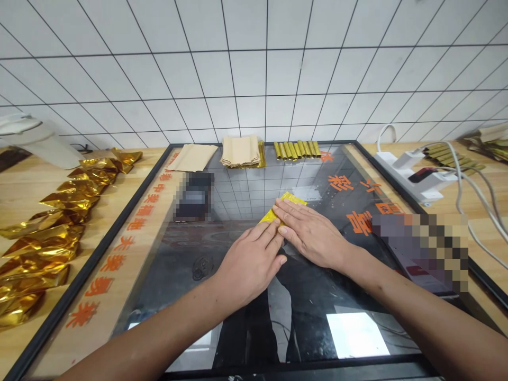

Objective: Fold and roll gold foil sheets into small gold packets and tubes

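A piece of yellow-gold foil paper [293,198] lies flat on the dark glass top [166,275]. My right hand [309,227] rests across it with fingers outstretched and pressed down, covering its middle. From the left, my left hand [254,259] touches the paper's near edge with its fingertips; the fingers are straight and the thumb stands apart. The two hands meet at the fingertips. Most of the paper is hidden under them, so I cannot tell whether it is folded or rolled there.
Behind the hands lie a row of gold rolled tubes [297,150], a stack of tan paper [240,150] and loose tan sheets [193,157]. Folded gold foil pieces [43,233] line the left. A power strip [408,172] with cables sits right. A tiled wall [254,74] closes the back.
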